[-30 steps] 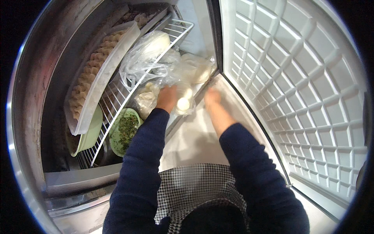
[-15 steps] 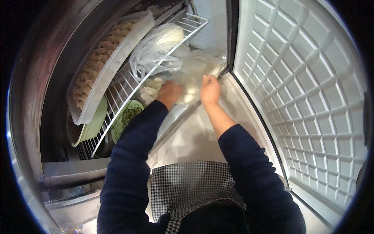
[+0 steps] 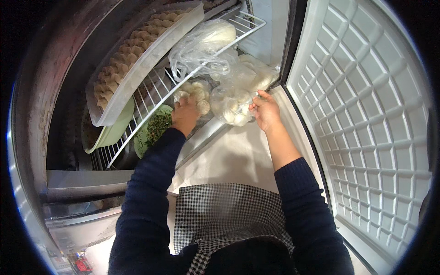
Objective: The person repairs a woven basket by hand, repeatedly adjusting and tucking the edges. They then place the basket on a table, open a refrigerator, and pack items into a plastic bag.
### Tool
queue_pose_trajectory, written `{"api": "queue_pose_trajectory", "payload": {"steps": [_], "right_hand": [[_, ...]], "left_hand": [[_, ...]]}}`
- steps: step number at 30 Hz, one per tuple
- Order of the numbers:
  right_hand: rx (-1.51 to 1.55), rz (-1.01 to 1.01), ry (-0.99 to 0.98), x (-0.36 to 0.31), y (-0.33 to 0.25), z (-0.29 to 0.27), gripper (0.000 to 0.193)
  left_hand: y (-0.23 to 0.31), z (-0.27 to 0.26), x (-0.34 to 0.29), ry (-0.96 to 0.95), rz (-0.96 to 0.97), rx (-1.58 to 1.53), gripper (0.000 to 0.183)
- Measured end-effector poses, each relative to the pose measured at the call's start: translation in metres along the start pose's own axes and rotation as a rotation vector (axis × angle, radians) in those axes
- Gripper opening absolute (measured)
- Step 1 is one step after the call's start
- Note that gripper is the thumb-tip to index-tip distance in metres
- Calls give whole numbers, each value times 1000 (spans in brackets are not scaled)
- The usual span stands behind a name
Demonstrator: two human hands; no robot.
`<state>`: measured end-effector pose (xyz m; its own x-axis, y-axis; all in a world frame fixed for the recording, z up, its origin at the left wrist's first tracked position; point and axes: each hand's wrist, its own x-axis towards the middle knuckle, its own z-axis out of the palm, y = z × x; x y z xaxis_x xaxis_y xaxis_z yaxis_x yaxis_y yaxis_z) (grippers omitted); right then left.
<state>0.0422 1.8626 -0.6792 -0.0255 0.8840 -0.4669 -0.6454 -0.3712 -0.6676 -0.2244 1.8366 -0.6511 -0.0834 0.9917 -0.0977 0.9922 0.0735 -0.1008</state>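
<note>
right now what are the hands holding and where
The right hand pinches the side of a clear bag of buns. The left hand grips another bag of buns from below.

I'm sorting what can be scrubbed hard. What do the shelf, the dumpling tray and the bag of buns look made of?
Shelf: white coated metal wire, judging by its thin parallel rods. Dumpling tray: probably translucent plastic, since its pale wall lets light through. Bag of buns, in the right hand: thin clear plastic film, wrinkled and glossy.
</note>
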Motion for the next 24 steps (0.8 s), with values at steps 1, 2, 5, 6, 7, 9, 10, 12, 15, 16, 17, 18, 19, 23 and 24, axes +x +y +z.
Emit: {"api": "queue_pose_trajectory", "payload": {"steps": [1,2,5,6,7,9,10,12,15,16,17,18,19,23,24], "right_hand": [[85,20,-20,-1,-2,0,46],[66,15,-26,-3,-4,2,48],[20,-25,-44,-7,-14,6,55],[-5,-42,-40,-10,-16,6,56],[-23,-77,-45,-12,-18,7,58],[-105,-103,-33,-18,-20,5,58],[-134,-142,-52,-20,-19,4,59],[-185,-114,-83,-24,-17,3,58],[-284,-140,-179,-22,-17,7,57],[-333,-130,-189,-20,-18,10,57],[-447,-213,-269,-19,-19,14,58],[-574,-270,-325,-18,-21,18,59],[-723,-299,-334,-18,-23,23,60],[-913,-383,-663,-30,-29,43,74],[-1059,-396,-564,-33,-31,47,74]], "left_hand": [[-10,7,7,-20,21,-12,59],[-20,14,14,-62,28,-21,58],[-41,30,30,119,285,305,36],[-48,32,32,239,280,217,31],[-51,32,33,317,291,102,25],[-56,26,28,468,11,-427,19],[-57,22,25,446,-132,-615,17],[-53,13,18,405,-381,-964,14],[-39,4,-2,391,-312,-1792,19],[-33,1,-7,395,-305,-2082,20],[-24,-2,-14,440,-362,-2158,20],[-15,-6,-20,407,-292,-2111,20],[-4,-11,-24,346,-243,-2115,20],[45,-37,-28,353,-292,-1681,13],[56,-45,-24,359,-214,-1508,12]]}}
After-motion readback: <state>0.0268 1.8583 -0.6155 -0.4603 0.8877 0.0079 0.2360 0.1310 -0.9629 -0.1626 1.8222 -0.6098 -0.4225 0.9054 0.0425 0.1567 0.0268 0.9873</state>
